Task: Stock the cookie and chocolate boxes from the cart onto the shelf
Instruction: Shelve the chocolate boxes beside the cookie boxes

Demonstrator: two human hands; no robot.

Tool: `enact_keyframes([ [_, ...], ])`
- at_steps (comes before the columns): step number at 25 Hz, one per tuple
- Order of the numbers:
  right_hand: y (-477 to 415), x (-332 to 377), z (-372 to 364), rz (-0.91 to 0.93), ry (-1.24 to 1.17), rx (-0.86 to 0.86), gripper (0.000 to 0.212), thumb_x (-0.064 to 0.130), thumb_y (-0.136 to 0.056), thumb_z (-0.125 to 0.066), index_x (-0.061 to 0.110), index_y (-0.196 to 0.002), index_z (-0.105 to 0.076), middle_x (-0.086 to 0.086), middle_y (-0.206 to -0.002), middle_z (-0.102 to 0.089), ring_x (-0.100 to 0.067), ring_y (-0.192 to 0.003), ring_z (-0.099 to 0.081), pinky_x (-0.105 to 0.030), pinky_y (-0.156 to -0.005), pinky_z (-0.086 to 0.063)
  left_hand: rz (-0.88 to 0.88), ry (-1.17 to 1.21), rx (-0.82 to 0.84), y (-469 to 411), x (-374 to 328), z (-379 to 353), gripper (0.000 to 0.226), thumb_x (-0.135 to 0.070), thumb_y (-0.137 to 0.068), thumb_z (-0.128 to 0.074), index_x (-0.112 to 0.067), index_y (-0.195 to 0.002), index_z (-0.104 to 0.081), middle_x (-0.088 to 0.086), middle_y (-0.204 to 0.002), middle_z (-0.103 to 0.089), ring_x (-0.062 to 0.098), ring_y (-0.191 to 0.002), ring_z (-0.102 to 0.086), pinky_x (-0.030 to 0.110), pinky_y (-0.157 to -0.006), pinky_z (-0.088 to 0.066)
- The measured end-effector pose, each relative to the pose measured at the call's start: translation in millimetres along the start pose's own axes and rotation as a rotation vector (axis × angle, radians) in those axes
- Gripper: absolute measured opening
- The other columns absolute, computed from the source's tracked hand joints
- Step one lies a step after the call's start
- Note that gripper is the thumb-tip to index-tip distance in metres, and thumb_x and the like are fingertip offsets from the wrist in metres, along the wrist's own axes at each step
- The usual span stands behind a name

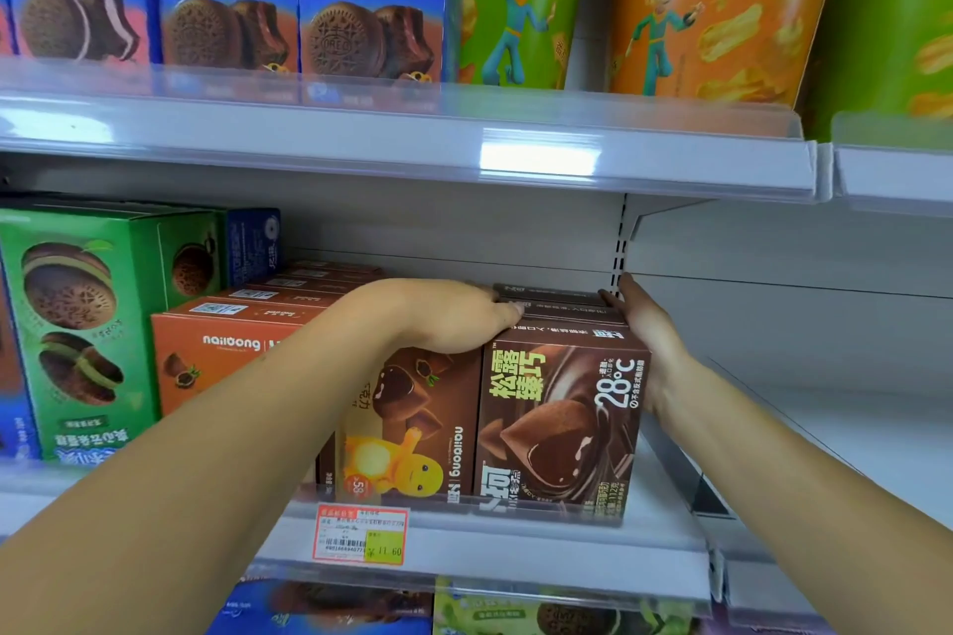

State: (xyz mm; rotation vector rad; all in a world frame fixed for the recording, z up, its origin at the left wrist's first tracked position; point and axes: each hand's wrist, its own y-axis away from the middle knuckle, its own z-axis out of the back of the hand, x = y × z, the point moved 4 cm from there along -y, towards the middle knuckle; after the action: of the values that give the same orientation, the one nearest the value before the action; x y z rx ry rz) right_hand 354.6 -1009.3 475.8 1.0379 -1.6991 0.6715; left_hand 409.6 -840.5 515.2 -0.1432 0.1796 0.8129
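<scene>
— Two hands on one row, right? Where exactly are they?

— Lower middle of the frame. The left hand [454, 320] lies palm-down, fingers together, pressed flat on the top of the dark brown chocolate boxes [559, 423]. The right hand [647, 333] stands flat against the row's right side, fingers straight and together. Neither one pinches anything; they sandwich the row.

— And the boxes sit where?

— On the middle shelf [515, 549], front face close to the lip, just above the red-and-yellow price tag [360, 534]. Touching on their left is the brown box with the yellow dinosaur [407, 433], then the orange nailoong boxes [227, 351]. To the right the shelf is bare.

— So how should the squaring-up go?

— I'd judge it best to push leftward with the right palm until the seam against the dinosaur box closes, keeping the left hand's weight light so the lids don't dent. Then slide the row so the front faces line up with the neighbours. The cart isn't in view, so what remains to stock I cannot tell.
</scene>
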Motion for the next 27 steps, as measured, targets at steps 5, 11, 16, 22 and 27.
enact_keyframes([
  [5,-7.1,-3.6,5.9,-0.029,-0.055,0.042,0.060,0.054,-0.098,-0.039,0.016,-0.143,-0.040,-0.010,-0.104,-0.068,-0.021,-0.061,-0.071,-0.031,-0.056,-0.056,0.023,0.031,-0.012,10.7,1.2,9.7,0.057,-0.056,-0.099,-0.022,-0.025,-0.142,-0.042,-0.001,-0.145,-0.048,0.021,-0.131,-0.045,0.031,-0.111,-0.029],
  [11,1.1,-10.1,7.6,-0.057,-0.014,0.064,0.050,0.060,-0.092,-0.046,0.016,-0.112,-0.058,-0.012,-0.080,-0.074,-0.029,-0.061,-0.071,-0.041,-0.075,-0.054,0.122,0.075,0.045,26.4,23.8,10.3,0.061,-0.055,-0.100,-0.017,-0.021,-0.134,-0.054,0.003,-0.133,-0.060,0.020,-0.120,-0.055,0.027,-0.095,-0.032],
  [16,14.2,-8.1,1.9,-0.061,-0.003,0.049,0.054,0.063,-0.092,-0.042,0.016,-0.115,-0.056,-0.012,-0.092,-0.072,-0.029,-0.069,-0.071,-0.040,-0.072,-0.055,0.006,0.053,-0.131,29.4,23.4,17.2,0.049,-0.044,-0.104,-0.020,-0.024,-0.141,-0.044,-0.001,-0.149,-0.043,0.017,-0.135,-0.040,0.022,-0.100,-0.025],
  [22,31.7,8.7,30.2,0.178,0.132,-0.077,0.066,0.063,-0.096,-0.026,0.023,-0.148,-0.036,-0.004,-0.152,-0.039,-0.023,-0.139,-0.038,-0.040,-0.104,-0.037,-0.055,0.200,-0.400,60.7,30.9,37.0,0.048,-0.044,-0.103,-0.025,-0.025,-0.146,-0.037,-0.005,-0.153,-0.035,0.013,-0.140,-0.033,0.018,-0.100,-0.020],
  [27,92.1,24.1,17.8,0.806,0.534,-0.185,0.039,0.041,-0.101,-0.026,0.035,-0.123,-0.057,0.012,-0.131,-0.051,-0.005,-0.125,-0.043,-0.024,-0.107,-0.030,-0.057,0.238,-0.614,121.3,61.5,46.2,0.041,-0.028,-0.104,-0.027,-0.028,-0.141,-0.046,-0.011,-0.147,-0.043,0.008,-0.137,-0.036,0.024,-0.113,-0.022],
])
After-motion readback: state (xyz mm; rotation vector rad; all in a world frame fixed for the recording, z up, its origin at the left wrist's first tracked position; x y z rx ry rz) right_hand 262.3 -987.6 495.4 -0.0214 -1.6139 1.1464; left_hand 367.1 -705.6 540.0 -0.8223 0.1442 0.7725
